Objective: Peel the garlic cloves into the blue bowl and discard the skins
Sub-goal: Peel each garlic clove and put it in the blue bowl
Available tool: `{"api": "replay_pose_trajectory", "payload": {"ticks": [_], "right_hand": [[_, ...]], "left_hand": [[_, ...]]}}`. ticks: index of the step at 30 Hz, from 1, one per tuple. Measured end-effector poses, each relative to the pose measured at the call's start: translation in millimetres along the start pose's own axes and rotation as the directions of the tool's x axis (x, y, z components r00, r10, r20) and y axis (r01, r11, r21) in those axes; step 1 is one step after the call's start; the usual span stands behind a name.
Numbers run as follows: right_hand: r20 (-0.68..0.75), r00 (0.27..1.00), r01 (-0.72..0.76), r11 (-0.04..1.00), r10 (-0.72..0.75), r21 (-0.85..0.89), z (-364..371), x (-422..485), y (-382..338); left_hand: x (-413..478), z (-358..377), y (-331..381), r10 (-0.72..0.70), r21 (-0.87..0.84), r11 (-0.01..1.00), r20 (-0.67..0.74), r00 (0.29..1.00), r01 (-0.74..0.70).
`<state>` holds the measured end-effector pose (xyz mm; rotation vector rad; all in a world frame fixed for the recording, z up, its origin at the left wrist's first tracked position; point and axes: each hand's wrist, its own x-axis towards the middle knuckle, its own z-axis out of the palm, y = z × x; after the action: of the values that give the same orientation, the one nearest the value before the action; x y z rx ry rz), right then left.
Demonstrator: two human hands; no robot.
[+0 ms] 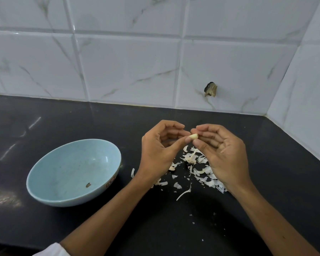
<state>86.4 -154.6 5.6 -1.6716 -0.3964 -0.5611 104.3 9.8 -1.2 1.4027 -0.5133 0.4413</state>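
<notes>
A pale garlic clove (194, 136) is held in the air between both hands above the black counter. My left hand (159, 152) pinches its left end with thumb and fingertips. My right hand (222, 154) pinches its right end, fingers curled. Below them lies a scatter of white garlic skins (201, 172) with the bare garlic stem (192, 158) among them. Another clove (172, 169) partly shows under my left hand. The blue bowl (44, 174) stands to the left, tilted, with one small brownish scrap (88, 185) inside.
The black counter (174, 228) meets a white tiled wall behind and at the right, forming a corner. A dark broken hole (210, 89) marks the back wall. Small skin flakes (194, 218) dot the counter near me.
</notes>
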Motion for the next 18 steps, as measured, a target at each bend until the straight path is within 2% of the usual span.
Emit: {"api": "replay_pose_trajectory", "payload": {"ticks": [5,10,15,18], "right_hand": [[-0.016,1.000,0.011,0.994,-0.013,-0.109,2,-2,2],[-0.007,0.999,-0.053,0.988,0.053,-0.144,5,-6,-2],[0.091,0.992,-0.074,0.985,0.089,-0.157,20,-12,-25],[0.242,0.967,-0.027,0.973,0.084,-0.231,43,-8,-48]], "left_hand": [[0,-5,-1,-0.003,0.097,0.995,-0.020,1.000,0.005],[-10,-8,8,-0.060,0.231,0.970,-0.080,0.995,0.077],[-11,-53,60,0.027,0.559,0.829,-0.079,0.997,0.022],[-8,-99,90,-0.083,0.675,0.725,-0.109,0.991,0.135]]}}
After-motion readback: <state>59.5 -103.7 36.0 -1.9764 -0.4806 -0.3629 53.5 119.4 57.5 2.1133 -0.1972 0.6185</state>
